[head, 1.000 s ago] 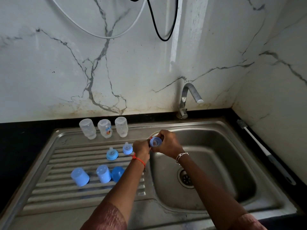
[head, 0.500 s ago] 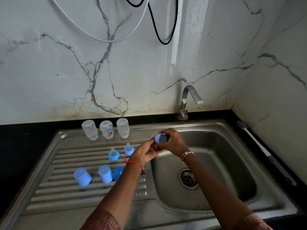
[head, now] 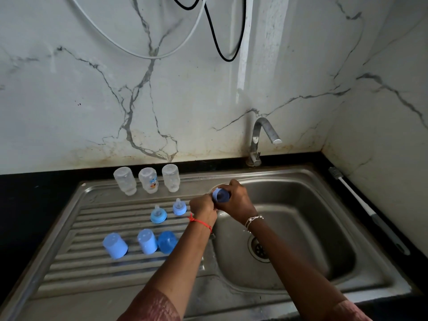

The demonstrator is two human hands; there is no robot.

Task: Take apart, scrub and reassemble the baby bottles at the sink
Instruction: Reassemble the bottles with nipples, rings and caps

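Baby bottles stand taken apart on the ribbed steel drainboard (head: 69, 228) left of the sink bowl (head: 324, 228). Three clear bottle bodies (head: 148, 180) stand mouth-down in a row along its back edge, close to the black counter strip. Nearer, two collars with teats (head: 158, 214) sit side by side, the right one just beside the left hand (head: 203, 208). Nearer still are three blue caps (head: 147, 241); the two on the right touch and the third stands apart to the left. Bare ribs run between the rows and on toward the front rim. A blue collar (head: 221, 195) is held over the bowl's back-left corner, where the drainboard meets the bowl, with its open side turned toward the camera. The right hand (head: 236, 202) has its fingers curled round it. The left hand is clenched and pressed against the collar's left side, but its fingertips are hidden, so I cannot tell whether it grips anything. Both forearms cross the front rim, the left over the drainboard's inner edge. Below and right of the hands the bowl drops to the drain (head: 259, 249). The faucet (head: 261, 137) rises behind the back rim, its spout turned right. A long bottle brush (head: 366, 209) lies on the counter along the bowl's right edge, against the side wall.
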